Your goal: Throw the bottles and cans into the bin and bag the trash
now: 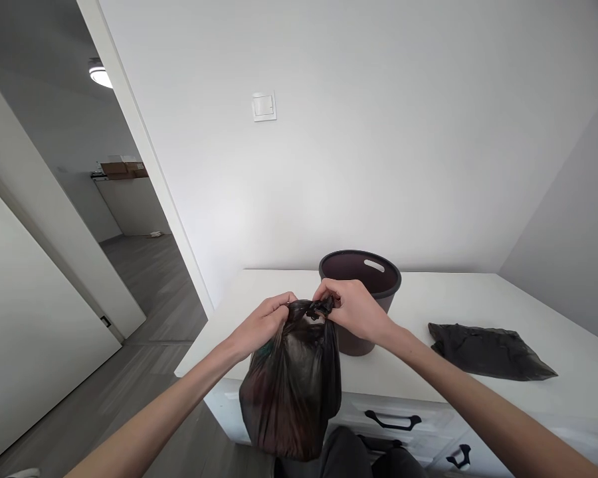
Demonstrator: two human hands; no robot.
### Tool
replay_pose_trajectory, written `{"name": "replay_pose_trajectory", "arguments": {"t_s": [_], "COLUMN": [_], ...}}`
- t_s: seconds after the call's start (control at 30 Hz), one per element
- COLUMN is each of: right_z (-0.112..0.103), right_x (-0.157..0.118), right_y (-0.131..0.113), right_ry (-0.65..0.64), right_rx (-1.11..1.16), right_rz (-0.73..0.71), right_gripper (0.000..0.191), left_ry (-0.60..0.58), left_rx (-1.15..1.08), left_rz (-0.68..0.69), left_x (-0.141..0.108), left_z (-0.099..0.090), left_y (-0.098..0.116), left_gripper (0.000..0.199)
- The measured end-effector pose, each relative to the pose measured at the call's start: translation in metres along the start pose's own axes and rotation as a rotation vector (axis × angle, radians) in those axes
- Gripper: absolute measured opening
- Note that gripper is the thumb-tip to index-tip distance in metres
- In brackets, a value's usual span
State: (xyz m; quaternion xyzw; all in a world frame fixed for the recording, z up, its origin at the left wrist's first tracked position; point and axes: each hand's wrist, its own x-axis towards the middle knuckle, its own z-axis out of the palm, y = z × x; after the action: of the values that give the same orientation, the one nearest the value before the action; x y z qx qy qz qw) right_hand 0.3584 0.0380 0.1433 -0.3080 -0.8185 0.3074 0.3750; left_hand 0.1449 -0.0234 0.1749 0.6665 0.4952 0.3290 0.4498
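Note:
A filled black plastic bag (294,392) hangs from both hands in front of the cabinet. My left hand (266,322) pinches the left side of its gathered top. On the right side of that top, my right hand (351,305) is closed around the twisted plastic. Dark and reddish contents show faintly through the thin film. Behind my right hand a dark brown bin (361,338) with an oval handle hole stands on the white cabinet top; its inside is only partly visible. A flat, folded black plastic bag (491,352) lies on the top at the right.
The white cabinet top (274,282) runs along the wall, with black-handled drawers (393,419) below its front edge. A light switch (264,106) is on the wall. At the left are a doorway and a white door (34,332). My legs show at the bottom.

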Motion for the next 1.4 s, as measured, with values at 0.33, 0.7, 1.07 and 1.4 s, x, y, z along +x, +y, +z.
{"name": "replay_pose_trajectory", "arguments": {"t_s": [0.33,0.7,1.07,1.4], "right_z": [0.005,-0.007,0.017,0.062], "right_x": [-0.002,0.003,0.002,0.023], "right_y": [-0.001,0.008,0.000,0.014], "right_ry": [0.091,-0.065,0.309,0.683], "right_rx": [0.313,0.742,0.086,-0.057], "right_rz": [0.095,0.215,0.000,-0.329], "right_gripper": [0.013,0.036,0.004,0.013], "left_ry": [0.124,0.071,0.092,0.244], "left_rx": [0.133,-0.391,-0.058,-0.147], "left_rz": [0.069,-0.052,0.108,-0.015], "left_x": [0.008,0.018,0.007,0.025], "left_z": [0.001,0.008,0.014,-0.003], "left_y": [-0.005,-0.010,-0.001,-0.008], "left_gripper": [0.020,0.015,0.005,0.054]}}
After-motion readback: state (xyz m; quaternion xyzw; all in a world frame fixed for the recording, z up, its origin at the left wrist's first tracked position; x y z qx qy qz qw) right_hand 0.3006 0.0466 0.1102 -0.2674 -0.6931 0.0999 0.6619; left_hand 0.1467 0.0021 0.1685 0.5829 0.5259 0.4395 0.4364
